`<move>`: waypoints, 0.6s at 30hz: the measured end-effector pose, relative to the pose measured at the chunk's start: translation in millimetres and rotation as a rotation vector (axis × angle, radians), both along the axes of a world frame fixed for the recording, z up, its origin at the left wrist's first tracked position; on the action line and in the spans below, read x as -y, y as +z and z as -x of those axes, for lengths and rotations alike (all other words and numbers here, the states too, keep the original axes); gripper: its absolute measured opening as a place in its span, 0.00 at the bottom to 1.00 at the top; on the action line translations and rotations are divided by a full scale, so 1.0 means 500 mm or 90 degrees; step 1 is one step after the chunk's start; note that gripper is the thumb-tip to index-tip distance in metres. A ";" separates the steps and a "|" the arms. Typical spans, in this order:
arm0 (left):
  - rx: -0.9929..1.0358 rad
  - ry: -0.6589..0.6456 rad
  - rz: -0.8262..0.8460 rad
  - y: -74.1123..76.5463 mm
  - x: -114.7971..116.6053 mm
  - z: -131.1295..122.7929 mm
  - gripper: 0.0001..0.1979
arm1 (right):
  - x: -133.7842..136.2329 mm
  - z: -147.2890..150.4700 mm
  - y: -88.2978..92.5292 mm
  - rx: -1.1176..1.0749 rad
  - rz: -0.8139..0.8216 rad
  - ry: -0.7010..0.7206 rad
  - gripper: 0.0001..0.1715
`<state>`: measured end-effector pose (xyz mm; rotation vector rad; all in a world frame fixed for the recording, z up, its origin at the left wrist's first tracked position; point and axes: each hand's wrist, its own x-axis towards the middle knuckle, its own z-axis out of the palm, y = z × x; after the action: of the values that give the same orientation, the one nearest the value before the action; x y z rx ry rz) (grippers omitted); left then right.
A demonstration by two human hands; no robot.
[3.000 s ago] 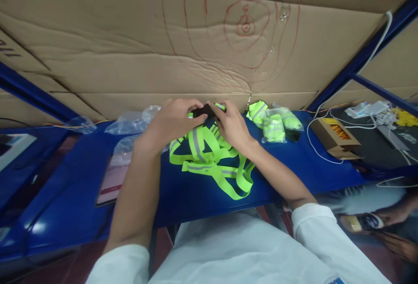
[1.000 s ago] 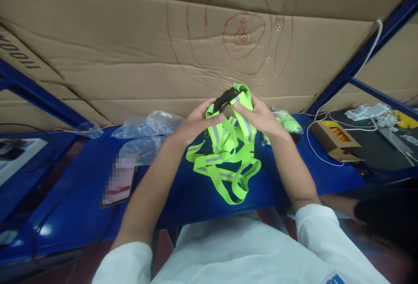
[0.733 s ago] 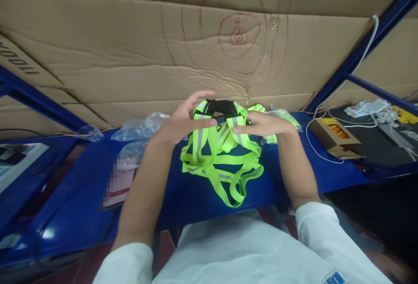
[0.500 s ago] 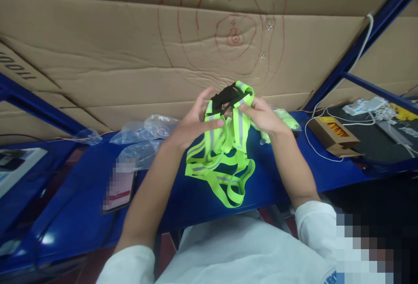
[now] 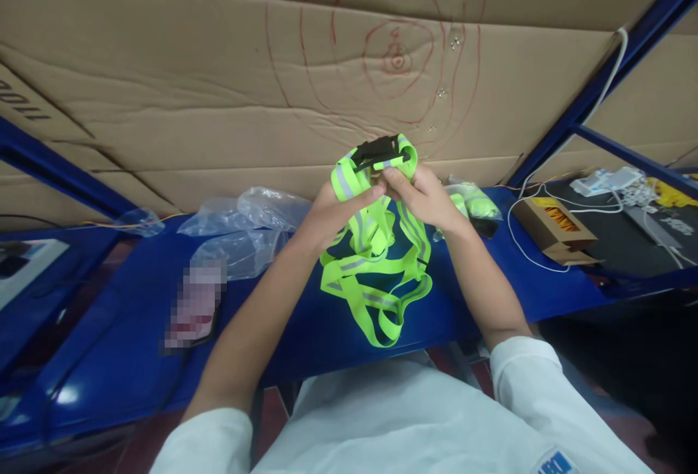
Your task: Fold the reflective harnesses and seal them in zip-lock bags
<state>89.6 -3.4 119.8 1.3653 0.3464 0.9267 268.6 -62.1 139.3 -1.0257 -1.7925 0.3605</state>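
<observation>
A neon yellow-green reflective vest (image 5: 357, 264) made of straps with silver stripes hangs from both my hands, its lower loops lying on the blue table. At its top is a black buckle (image 5: 377, 148). My left hand (image 5: 339, 206) is wrapped round the straps on the left, thumb pointing toward the middle. My right hand (image 5: 419, 194) grips the straps just below the buckle, thumb and fingers pinched together. Both thumbs nearly meet. Most fingertips are hidden behind the straps.
Clear plastic bags (image 5: 245, 230) and a phone (image 5: 193, 307) lie to the left on the blue table (image 5: 131, 314). Rightward are a bagged neon bundle (image 5: 480, 201), an opened cardboard box (image 5: 556, 230) and a white cable (image 5: 515, 241). A cardboard wall (image 5: 179, 81) stands behind.
My left hand's raised fingers have closed round the straps, and both hands have come closer together. The buckle end has turned more level, and the hanging straps have shifted slightly.
</observation>
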 end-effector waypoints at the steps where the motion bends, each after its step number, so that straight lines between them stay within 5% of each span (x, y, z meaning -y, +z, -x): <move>1: 0.002 0.040 -0.006 -0.002 -0.001 -0.003 0.23 | 0.003 0.001 0.002 0.018 -0.003 -0.003 0.31; 9: -0.052 0.098 -0.146 0.011 -0.024 0.028 0.13 | 0.014 -0.003 0.018 0.006 0.018 0.028 0.27; 15: -0.129 -0.080 -0.112 0.031 -0.027 0.060 0.17 | 0.007 0.003 0.009 -0.136 0.079 0.045 0.27; 18: -0.145 -0.084 -0.157 0.043 -0.020 0.064 0.21 | -0.001 0.017 -0.007 -0.162 0.048 -0.018 0.27</move>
<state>57.5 6.6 141.2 1.7066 0.3172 0.7223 259.9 -61.7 135.7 -1.0086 -1.5453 0.5206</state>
